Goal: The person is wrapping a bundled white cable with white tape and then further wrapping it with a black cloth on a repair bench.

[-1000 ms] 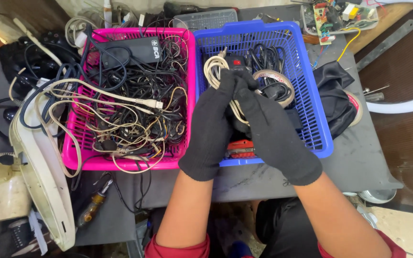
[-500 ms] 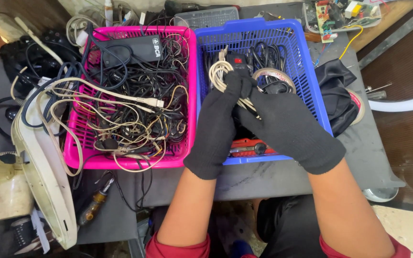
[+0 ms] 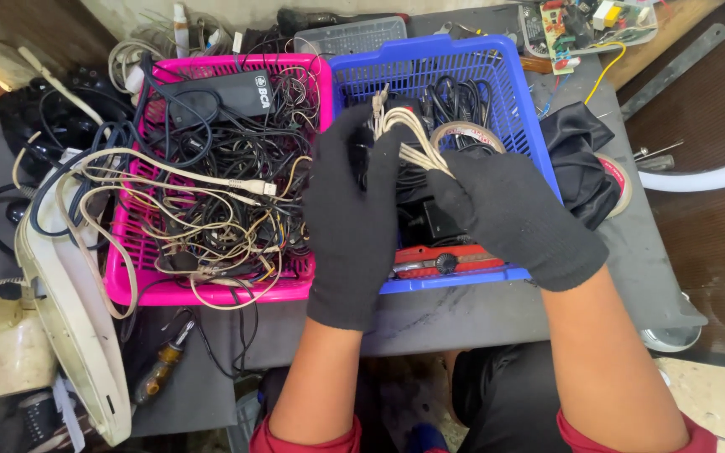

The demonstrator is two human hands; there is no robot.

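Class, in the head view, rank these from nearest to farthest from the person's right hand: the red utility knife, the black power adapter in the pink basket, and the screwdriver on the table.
From the right hand:
1. Red utility knife, just below it in the blue basket.
2. Black power adapter, upper left, atop the pink basket's cables.
3. Screwdriver, far lower left on the table.

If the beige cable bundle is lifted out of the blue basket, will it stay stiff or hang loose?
Probably floppy: the beige cable bundle bends in loops between the left hand and right hand. It looks light. It may snag the black cords in the blue basket.
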